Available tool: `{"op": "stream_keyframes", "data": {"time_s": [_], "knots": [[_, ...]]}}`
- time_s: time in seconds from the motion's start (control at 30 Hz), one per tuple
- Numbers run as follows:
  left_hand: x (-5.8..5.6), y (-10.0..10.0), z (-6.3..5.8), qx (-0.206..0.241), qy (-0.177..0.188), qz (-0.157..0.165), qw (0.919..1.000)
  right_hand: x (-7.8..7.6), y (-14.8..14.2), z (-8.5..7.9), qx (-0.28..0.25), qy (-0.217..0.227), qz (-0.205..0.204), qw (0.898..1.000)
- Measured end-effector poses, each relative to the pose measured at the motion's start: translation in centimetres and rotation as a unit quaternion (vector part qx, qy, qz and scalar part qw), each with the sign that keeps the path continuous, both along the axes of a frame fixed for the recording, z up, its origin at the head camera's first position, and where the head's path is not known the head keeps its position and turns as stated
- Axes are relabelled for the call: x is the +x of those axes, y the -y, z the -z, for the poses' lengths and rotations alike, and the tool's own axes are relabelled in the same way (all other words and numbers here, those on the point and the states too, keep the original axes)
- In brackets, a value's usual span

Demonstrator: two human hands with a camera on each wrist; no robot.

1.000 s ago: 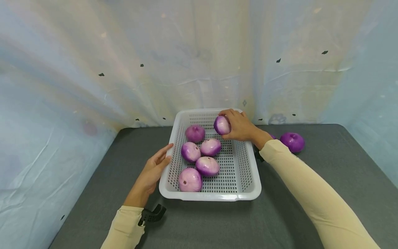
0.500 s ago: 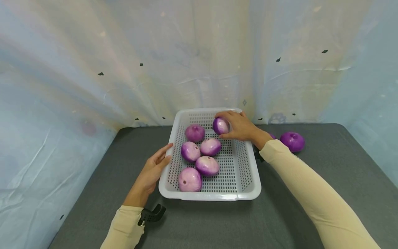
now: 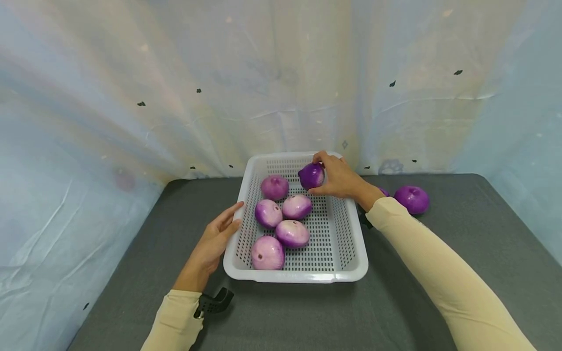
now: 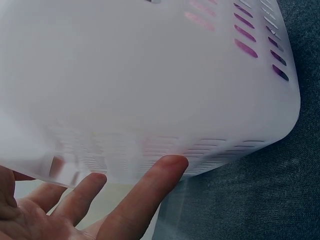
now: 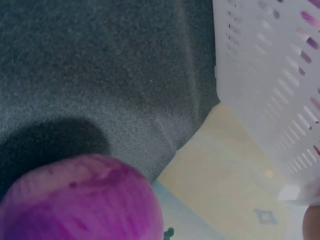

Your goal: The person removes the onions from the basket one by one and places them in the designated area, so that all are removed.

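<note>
A white slotted plastic basket (image 3: 296, 277) stands on the grey cloth with several purple onions inside, among them a pale round one (image 3: 268, 253) in the near left corner. My right hand (image 3: 340, 178) pinches another red onion (image 3: 310, 176) between thumb and fingers over the far right part of the basket. Its dark, pointed end faces left. On the opposite side, my left hand (image 3: 215, 239) touches the basket's left rim. In the left wrist view, its extended fingers (image 4: 145, 197) lie against the outer wall, below the rim.
To the right of the basket, a purple onion (image 3: 411, 199) rests on the grey cloth (image 3: 465, 253). Another onion (image 3: 384, 191) shows only partly behind the right sleeve. A pale patterned curtain (image 3: 281, 87) hangs behind the table.
The onion in my right hand has turned, so its dark pointed end shows where its pale side was. The right fingers have shifted on it. My left hand and the basket hardly move.
</note>
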State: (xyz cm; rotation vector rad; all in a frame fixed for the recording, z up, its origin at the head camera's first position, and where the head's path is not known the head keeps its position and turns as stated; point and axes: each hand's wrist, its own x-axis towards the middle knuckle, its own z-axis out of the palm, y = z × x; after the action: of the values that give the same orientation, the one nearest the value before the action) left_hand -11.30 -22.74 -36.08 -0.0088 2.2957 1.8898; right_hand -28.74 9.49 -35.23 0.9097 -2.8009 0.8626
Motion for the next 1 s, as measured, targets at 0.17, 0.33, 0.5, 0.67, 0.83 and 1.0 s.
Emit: {"op": "stream_keyframes", "data": {"time_s": [0.17, 0.33, 0.5, 0.67, 0.83, 1.0], "knots": [[0.1, 0.0, -0.1, -0.001, 0.001, 0.001, 1.0, -0.2, 0.1, 0.2, -0.004, 0.004, 0.007, 1.0], [0.1, 0.0, -0.2, -0.001, 0.002, 0.0, 1.0, -0.1, 0.1, 0.2, -0.009, 0.01, 0.007, 1.0], [0.1, 0.0, -0.1, 0.001, 0.003, 0.001, 1.0, 0.0, 0.1, 0.2, -0.011, 0.013, 0.005, 1.0], [0.0, -0.1, -0.1, 0.001, 0.005, -0.001, 1.0, 0.2, 0.0, 0.1, -0.04, 0.023, 0.008, 0.999], [-0.1, -0.2, 0.0, 0.005, 0.007, 0.002, 1.0, 0.4, -0.5, 0.0, -0.063, 0.031, 0.002, 0.998], [-0.3, -0.4, 0.1, 0.017, 0.006, 0.009, 0.9998, 0.7, -1.0, -0.1, -0.083, 0.029, 0.003, 0.996]]}}
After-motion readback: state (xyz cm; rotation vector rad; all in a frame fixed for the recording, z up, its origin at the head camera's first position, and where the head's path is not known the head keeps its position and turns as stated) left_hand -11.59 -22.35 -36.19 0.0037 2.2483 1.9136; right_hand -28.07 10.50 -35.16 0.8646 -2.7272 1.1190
